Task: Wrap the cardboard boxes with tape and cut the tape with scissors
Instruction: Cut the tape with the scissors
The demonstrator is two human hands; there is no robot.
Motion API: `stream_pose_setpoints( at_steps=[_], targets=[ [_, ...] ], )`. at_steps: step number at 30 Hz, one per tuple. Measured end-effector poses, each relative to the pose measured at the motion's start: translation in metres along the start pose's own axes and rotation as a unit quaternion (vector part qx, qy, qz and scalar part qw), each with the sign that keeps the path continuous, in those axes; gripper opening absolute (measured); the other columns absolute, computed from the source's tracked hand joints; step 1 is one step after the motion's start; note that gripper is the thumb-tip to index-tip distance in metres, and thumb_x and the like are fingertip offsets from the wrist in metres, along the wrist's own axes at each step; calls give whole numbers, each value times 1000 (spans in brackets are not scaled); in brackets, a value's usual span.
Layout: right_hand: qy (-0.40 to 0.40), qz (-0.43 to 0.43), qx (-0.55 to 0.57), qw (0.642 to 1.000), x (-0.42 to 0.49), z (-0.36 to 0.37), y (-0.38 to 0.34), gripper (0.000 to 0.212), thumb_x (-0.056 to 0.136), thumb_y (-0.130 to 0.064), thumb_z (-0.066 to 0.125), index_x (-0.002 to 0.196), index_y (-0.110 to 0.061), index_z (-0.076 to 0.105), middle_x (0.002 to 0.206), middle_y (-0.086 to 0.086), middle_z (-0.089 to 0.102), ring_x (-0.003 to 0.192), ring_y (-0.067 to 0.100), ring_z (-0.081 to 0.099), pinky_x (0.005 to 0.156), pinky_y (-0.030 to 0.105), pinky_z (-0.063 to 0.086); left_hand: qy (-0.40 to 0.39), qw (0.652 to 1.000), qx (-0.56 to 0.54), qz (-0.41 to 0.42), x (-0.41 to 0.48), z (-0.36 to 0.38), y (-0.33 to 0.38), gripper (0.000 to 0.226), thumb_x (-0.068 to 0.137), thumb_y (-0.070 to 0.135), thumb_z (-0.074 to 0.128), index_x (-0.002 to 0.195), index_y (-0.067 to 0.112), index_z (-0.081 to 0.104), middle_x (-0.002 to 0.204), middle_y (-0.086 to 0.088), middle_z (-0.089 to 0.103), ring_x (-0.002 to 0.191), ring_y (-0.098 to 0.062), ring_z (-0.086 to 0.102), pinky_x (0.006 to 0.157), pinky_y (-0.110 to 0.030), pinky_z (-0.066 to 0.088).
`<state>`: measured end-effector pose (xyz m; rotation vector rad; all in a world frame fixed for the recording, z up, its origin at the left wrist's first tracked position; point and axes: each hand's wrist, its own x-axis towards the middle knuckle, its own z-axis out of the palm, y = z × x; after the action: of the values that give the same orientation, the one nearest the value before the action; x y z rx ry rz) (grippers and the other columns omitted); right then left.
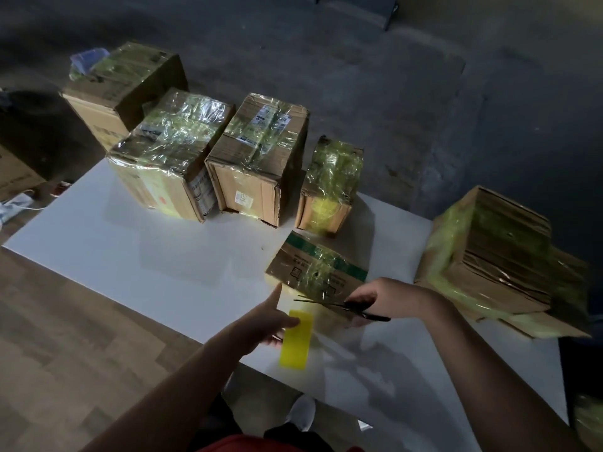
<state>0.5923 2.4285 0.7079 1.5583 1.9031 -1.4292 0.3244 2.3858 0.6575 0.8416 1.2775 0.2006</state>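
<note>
A small cardboard box (pixel 318 274) with a green stripe and shiny tape lies tilted on the white table (pixel 156 265), just beyond my hands. My left hand (pixel 266 321) grips a yellow tape roll (pixel 296 339) seen edge-on, with the index finger stretched out toward the box. A clear strip of tape runs from the roll up to the box. My right hand (pixel 368 296) holds black scissors (pixel 342 308), whose blades point left across the tape strip, between roll and box. Whether the blades are open is hard to tell.
Three taped boxes stand in a row at the table's far edge: a large one (pixel 169 164), a middle one (pixel 257 161) and a small one (pixel 329 187). Another box (pixel 124 89) sits behind them. A taped stack of flattened cardboard (pixel 496 259) lies at the right.
</note>
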Motion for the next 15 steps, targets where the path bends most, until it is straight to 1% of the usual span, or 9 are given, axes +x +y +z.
stream_pose_setpoints(
  at_steps=[2, 3, 5, 6, 7, 9, 12, 14, 15],
  targets=[
    [-26, 21, 23, 999, -7, -3, 3, 29, 68, -53, 76, 96, -49, 69, 78, -8, 69, 68, 6, 57, 65, 24, 44, 1, 1000, 5, 2, 1, 0, 0, 97, 88, 6, 65, 153, 35, -1, 95, -18, 57, 58, -14, 53, 44, -22, 44],
    [-34, 36, 29, 998, -9, -3, 4, 25, 71, -50, 74, 96, -49, 70, 76, -8, 68, 66, 5, 56, 62, 23, 43, 2, 1000, 9, 3, 1, 0, 0, 97, 88, 6, 65, 153, 35, -1, 98, -19, 57, 57, -13, 54, 43, -22, 44],
    [-41, 67, 44, 996, -13, -1, 7, 19, 77, -44, 69, 96, -47, 71, 80, -12, 71, 66, 2, 57, 58, 20, 43, 2, 1000, 14, 2, 1, 0, 2, 97, 88, 5, 65, 153, 34, -1, 113, -22, 55, 53, -10, 56, 43, -21, 45],
    [-44, 79, 56, 994, -14, 1, 9, 17, 79, -41, 67, 96, -44, 72, 85, -13, 73, 67, 1, 58, 57, 20, 43, 0, 1000, 15, 2, 1, 0, 1, 97, 88, 5, 65, 153, 34, 0, 115, -22, 54, 53, -9, 57, 44, -21, 45],
    [-48, 90, 68, 992, -16, 3, 11, 17, 82, -39, 65, 97, -41, 73, 87, -14, 73, 67, 2, 58, 56, 20, 42, -2, 1000, 17, 3, 1, 0, 1, 97, 88, 5, 65, 153, 34, -1, 112, -20, 56, 55, -9, 57, 44, -21, 45],
    [-61, 116, 102, 986, -20, 5, 14, 21, 86, -36, 61, 103, -31, 73, 82, -17, 72, 62, 3, 56, 51, 18, 38, -4, 1000, 26, 1, 1, -1, 3, 97, 88, 6, 66, 153, 33, -1, 102, -17, 58, 60, -13, 56, 45, -22, 45],
    [-104, 164, 233, 953, -25, 10, 22, 30, 95, -32, 45, 102, -16, 69, 86, -10, 73, 61, 8, 51, 48, 20, 31, -10, 999, 45, -8, 1, -5, 6, 97, 88, 7, 66, 153, 33, -2, 99, -16, 60, 60, -14, 56, 45, -21, 45],
    [-111, 167, 264, 944, -27, 18, 24, 31, 96, -31, 42, 96, -15, 68, 82, -10, 71, 62, 9, 50, 49, 21, 30, -17, 998, 55, -14, 1, -6, 9, 97, 88, 8, 66, 153, 32, -2, 101, -16, 61, 64, -15, 58, 49, -24, 49],
    [-93, 160, 242, 953, -26, 23, 25, 29, 95, -31, 45, 94, -16, 70, 78, -12, 70, 61, 9, 52, 49, 20, 32, -22, 998, 59, -17, 1, -6, 10, 97, 88, 8, 67, 153, 31, -1, 103, -15, 62, 68, -17, 59, 54, -26, 51]
  ],
)
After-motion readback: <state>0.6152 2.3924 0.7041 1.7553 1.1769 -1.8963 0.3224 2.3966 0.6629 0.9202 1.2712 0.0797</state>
